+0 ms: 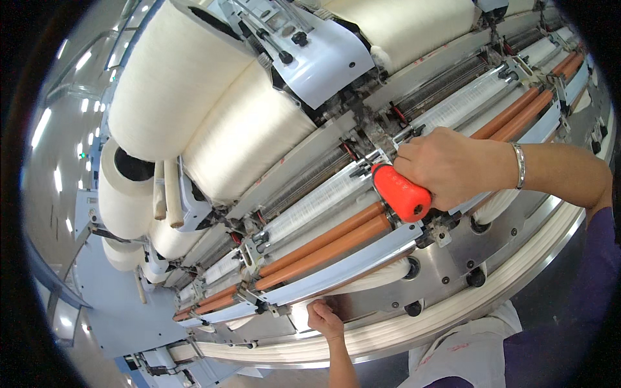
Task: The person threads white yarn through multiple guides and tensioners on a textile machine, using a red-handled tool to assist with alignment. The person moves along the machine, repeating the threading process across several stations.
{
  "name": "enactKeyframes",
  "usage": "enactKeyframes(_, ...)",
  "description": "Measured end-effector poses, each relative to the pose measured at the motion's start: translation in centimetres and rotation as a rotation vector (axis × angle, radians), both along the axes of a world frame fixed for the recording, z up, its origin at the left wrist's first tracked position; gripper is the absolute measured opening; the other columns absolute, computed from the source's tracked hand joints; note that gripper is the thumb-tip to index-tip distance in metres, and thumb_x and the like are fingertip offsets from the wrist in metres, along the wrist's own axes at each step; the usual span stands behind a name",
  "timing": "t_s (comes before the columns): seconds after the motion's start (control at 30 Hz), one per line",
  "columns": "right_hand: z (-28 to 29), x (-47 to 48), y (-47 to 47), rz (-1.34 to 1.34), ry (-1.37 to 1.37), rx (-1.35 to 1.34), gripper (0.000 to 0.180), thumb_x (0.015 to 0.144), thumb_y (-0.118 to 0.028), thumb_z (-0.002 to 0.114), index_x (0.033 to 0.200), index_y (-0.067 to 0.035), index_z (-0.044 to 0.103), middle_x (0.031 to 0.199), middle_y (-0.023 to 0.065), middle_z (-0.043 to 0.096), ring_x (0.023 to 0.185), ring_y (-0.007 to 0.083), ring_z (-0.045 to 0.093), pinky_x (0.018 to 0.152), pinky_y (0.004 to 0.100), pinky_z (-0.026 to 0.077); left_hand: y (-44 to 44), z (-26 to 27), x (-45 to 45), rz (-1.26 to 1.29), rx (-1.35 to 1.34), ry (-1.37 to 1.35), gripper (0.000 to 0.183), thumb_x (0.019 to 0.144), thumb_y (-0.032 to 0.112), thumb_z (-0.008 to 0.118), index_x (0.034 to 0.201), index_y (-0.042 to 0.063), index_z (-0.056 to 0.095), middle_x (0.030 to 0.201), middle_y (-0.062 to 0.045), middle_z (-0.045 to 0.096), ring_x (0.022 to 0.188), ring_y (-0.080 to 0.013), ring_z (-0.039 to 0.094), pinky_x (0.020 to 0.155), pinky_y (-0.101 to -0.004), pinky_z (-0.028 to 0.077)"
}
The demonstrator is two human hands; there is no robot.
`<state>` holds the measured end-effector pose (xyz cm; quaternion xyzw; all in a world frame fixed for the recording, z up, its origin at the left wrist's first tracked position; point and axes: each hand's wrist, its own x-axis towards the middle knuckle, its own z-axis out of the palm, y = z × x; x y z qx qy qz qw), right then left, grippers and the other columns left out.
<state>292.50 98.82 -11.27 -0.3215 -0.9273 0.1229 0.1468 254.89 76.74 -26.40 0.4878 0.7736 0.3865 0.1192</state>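
Note:
My right hand (444,167) is closed around a red-handled tool (400,191) over the front of a textile combing machine. The handle's butt, with a hole in it, points towards me; its far end reaches the metal fittings between two machine heads, and the tip is hidden. My left hand (325,317) is curled into a fist at the polished steel table (368,308), low in the view. Nothing shows in it, though its palm side is hidden. Just above it, a white fibre sliver (373,281) runs into a black-rimmed hole.
Large white fibre lap rolls (170,72) stand along the back. Orange-brown rollers (325,247) lie behind a pale blue guard bar (344,269). Several slivers (436,330) run along the curved front edge. A pale blue cover (320,53) juts between the laps.

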Motion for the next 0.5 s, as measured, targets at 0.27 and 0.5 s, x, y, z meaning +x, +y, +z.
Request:
enactKeyframes(0.27, 1.1, -1.7, -3.4, -0.263, -0.012, -0.158, 0.028, 0.068, -0.017, 0.072, 0.087, -0.003, 0.057, 0.08, 0.0133, 0.061, 0.073, 0.0328, 0.063, 0.062, 0.042, 0.051, -0.5, -0.5, -0.3, -0.018, 0.025, -0.015, 0.037, 0.102, 0.028, 0.045, 0.081, 0.001, 0.059, 0.058, -0.005, 0.053, 0.052, -0.0134, 0.049, 0.05, -0.028, 0.041)
enactKeyframes(0.5, 0.8, -2.2, -6.2, -0.398, 0.245, -0.179, 0.036, 0.073, -0.024, 0.077, 0.099, -0.003, 0.063, 0.085, 0.0136, 0.066, 0.075, 0.0361, 0.064, 0.067, 0.0413, 0.052, -0.7, -1.0, -0.9, -0.043, 0.018, -0.087, 0.033, 0.102, 0.027, 0.046, 0.085, 0.002, 0.06, 0.061, -0.006, 0.055, 0.052, -0.0163, 0.051, 0.051, -0.0322, 0.042)
